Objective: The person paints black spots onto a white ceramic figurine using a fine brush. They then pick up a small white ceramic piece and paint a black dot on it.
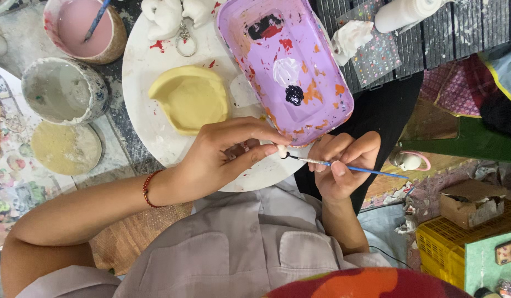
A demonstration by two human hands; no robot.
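Grey paint-stained table (120,140), left and top of frame. White round board (142,83) at upper centre lies on it. On the board: yellow mould (190,98) centre-left, purple tray (283,66) with paint blobs overhanging its right edge, white figures (168,15) at the top, metal ring (184,45) just below them. Upper left on the table: cup of pink liquid (81,26) with a brush in it; below it a grey-white cup (62,91); below that a tan disc (66,148). Far left edge: patterned sheet (9,182). Upper right, dark slatted top (459,30) carries a white roll (404,12), a crumpled tissue (349,38) and a sticker sheet (377,55).
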